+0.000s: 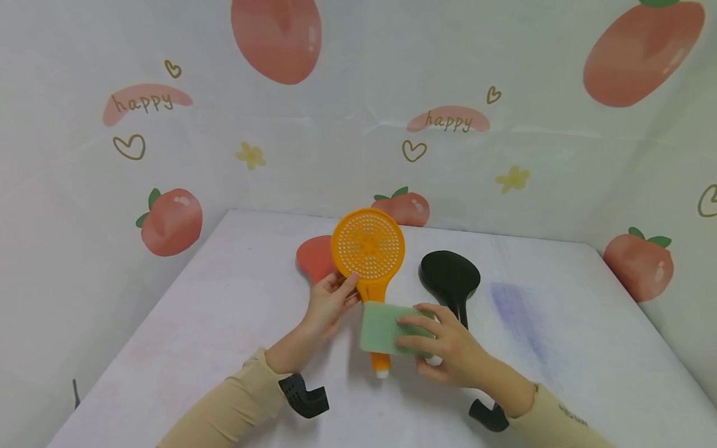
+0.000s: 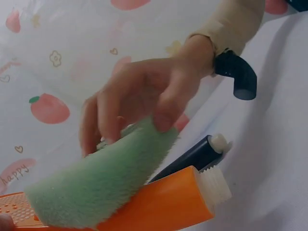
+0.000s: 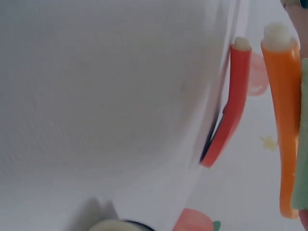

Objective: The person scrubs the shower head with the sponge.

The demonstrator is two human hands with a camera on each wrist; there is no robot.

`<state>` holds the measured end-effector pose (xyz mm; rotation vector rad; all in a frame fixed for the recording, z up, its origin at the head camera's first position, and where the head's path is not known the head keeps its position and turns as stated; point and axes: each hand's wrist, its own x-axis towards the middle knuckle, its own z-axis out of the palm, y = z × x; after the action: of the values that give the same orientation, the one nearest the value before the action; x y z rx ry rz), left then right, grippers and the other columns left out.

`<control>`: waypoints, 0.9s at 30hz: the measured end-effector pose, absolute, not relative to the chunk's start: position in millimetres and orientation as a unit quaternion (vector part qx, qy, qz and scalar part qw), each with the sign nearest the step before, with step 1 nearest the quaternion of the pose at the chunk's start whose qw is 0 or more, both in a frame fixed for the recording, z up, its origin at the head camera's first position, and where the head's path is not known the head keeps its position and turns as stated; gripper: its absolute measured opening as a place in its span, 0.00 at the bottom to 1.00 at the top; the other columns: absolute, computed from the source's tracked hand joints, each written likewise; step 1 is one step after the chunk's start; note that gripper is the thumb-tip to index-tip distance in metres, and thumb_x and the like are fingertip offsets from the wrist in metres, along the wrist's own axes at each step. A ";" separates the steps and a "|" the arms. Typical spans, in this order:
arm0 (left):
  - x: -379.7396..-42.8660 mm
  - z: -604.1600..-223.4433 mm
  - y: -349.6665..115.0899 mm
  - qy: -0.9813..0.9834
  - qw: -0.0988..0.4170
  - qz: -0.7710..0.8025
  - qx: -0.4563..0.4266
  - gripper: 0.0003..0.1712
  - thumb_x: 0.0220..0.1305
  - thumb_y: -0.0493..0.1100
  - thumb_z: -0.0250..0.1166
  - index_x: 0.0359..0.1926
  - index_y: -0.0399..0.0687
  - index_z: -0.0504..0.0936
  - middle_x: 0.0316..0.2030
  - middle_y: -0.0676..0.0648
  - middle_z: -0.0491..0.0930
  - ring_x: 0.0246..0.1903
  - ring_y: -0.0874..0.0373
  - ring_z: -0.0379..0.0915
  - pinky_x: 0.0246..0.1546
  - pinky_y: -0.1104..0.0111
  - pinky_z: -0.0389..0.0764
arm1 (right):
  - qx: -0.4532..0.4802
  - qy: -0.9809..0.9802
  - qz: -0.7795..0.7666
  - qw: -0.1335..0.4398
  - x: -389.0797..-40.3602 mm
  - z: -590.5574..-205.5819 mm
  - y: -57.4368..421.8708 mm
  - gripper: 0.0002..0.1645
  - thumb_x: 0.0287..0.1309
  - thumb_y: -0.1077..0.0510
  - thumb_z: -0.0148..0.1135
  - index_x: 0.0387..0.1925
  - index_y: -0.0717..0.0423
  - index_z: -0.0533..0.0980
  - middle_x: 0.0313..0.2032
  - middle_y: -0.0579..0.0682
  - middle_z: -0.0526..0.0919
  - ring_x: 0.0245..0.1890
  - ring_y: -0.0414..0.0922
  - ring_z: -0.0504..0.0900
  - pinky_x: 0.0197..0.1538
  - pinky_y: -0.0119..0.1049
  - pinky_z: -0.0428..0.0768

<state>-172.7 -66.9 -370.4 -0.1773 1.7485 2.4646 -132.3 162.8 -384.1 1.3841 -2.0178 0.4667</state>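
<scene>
An orange shower head (image 1: 368,242) is held up in the head view, its round perforated face toward me. My left hand (image 1: 327,305) grips it by the neck, thumb at the lower rim of the face. Across its handle lies a pale green sponge (image 1: 383,330), its surface fuzzy in the left wrist view. My right hand (image 1: 448,345) holds this sponge with fingers spread over its right part. Below the sponge the handle's white threaded end (image 2: 215,185) sticks out. The right wrist view catches the orange handle (image 3: 283,96) beside the sponge's edge.
A red shower head (image 1: 313,255) lies on the white table (image 1: 224,348) behind my left hand. Another shower head, black (image 1: 450,274), lies to the right, its handle partly hidden by my right hand. A fruit-printed white cloth (image 1: 347,143) hangs behind the table.
</scene>
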 end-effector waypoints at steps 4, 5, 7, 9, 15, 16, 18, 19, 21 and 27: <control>-173.9 -372.5 -67.3 0.570 0.069 0.816 -0.063 0.22 0.67 0.39 0.55 0.59 0.33 0.68 0.50 0.40 0.74 0.41 0.59 0.78 0.48 0.65 0.81 | 0.513 -0.782 0.183 0.304 -132.8 -382.3 166.6 0.18 0.52 0.57 0.46 0.39 0.43 0.79 0.47 0.48 0.79 0.48 0.56 0.73 0.48 0.51 0.75; -174.6 -372.7 -67.6 0.567 0.068 0.818 -0.065 0.22 0.67 0.39 0.55 0.59 0.33 0.69 0.49 0.41 0.74 0.41 0.59 0.78 0.48 0.66 0.81 | 0.517 -0.781 0.184 0.298 -131.9 -382.5 167.8 0.17 0.51 0.57 0.47 0.39 0.43 0.79 0.47 0.48 0.79 0.49 0.55 0.73 0.48 0.51 0.75; -176.1 -372.8 -68.6 0.560 0.063 0.823 -0.073 0.22 0.68 0.40 0.55 0.59 0.33 0.69 0.49 0.42 0.74 0.41 0.59 0.78 0.49 0.66 0.81 | 0.533 -0.774 0.188 0.285 -129.5 -383.5 170.1 0.17 0.50 0.58 0.49 0.40 0.42 0.79 0.48 0.48 0.79 0.49 0.55 0.72 0.48 0.50 0.75; -177.4 -372.2 -69.6 0.553 0.056 0.827 -0.080 0.22 0.68 0.40 0.55 0.59 0.33 0.68 0.50 0.42 0.74 0.42 0.58 0.78 0.50 0.64 0.80 | 0.551 -0.765 0.192 0.274 -126.8 -384.6 172.0 0.18 0.45 0.59 0.52 0.40 0.41 0.78 0.49 0.47 0.78 0.49 0.53 0.72 0.50 0.48 0.74; -177.7 -370.9 -71.1 0.550 0.049 0.828 -0.093 0.23 0.68 0.39 0.54 0.60 0.31 0.66 0.51 0.41 0.72 0.44 0.57 0.77 0.53 0.62 0.77 | 0.561 -0.751 0.210 0.276 -125.1 -385.9 175.9 0.25 0.31 0.62 0.56 0.38 0.42 0.78 0.48 0.46 0.78 0.49 0.51 0.71 0.52 0.45 0.71; -177.5 -370.9 -71.0 0.550 0.049 0.829 -0.093 0.23 0.68 0.39 0.53 0.60 0.30 0.66 0.50 0.41 0.72 0.44 0.57 0.77 0.53 0.62 0.78 | 0.555 -0.754 0.210 0.280 -126.1 -386.0 176.4 0.24 0.31 0.62 0.55 0.38 0.42 0.78 0.47 0.46 0.78 0.49 0.52 0.71 0.51 0.45 0.71; -177.1 -371.2 -70.5 0.548 0.050 0.830 -0.092 0.23 0.68 0.39 0.53 0.60 0.30 0.66 0.49 0.43 0.72 0.43 0.58 0.77 0.51 0.64 0.79 | 0.541 -0.759 0.211 0.293 -129.5 -386.4 176.7 0.22 0.36 0.61 0.54 0.38 0.43 0.78 0.47 0.48 0.78 0.49 0.52 0.72 0.50 0.47 0.73; -176.6 -371.1 -70.4 0.547 0.051 0.831 -0.091 0.23 0.69 0.39 0.53 0.60 0.30 0.66 0.48 0.44 0.73 0.42 0.59 0.77 0.50 0.66 0.80 | 0.534 -0.761 0.212 0.301 -131.7 -386.7 176.5 0.20 0.40 0.60 0.52 0.39 0.44 0.78 0.47 0.49 0.78 0.48 0.53 0.72 0.50 0.46 0.73; -175.5 -371.5 -70.0 0.547 0.052 0.831 -0.086 0.23 0.69 0.39 0.52 0.59 0.28 0.65 0.46 0.44 0.73 0.40 0.60 0.77 0.47 0.68 0.81 | 0.517 -0.764 0.221 0.318 -136.6 -387.1 175.4 0.16 0.51 0.57 0.49 0.40 0.46 0.79 0.47 0.51 0.79 0.48 0.53 0.72 0.51 0.44 0.72; -173.4 -371.9 -68.6 0.551 0.072 0.828 -0.079 0.22 0.70 0.40 0.50 0.60 0.29 0.65 0.47 0.45 0.73 0.38 0.61 0.76 0.45 0.70 0.81 | 0.463 -0.773 0.253 0.353 -146.7 -387.8 169.6 0.18 0.63 0.49 0.46 0.41 0.52 0.79 0.46 0.57 0.77 0.46 0.54 0.71 0.58 0.33 0.66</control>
<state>-173.4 -68.6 -371.9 -0.2375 1.6559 2.4873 -146.7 169.6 -387.8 1.1972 -1.9988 0.6549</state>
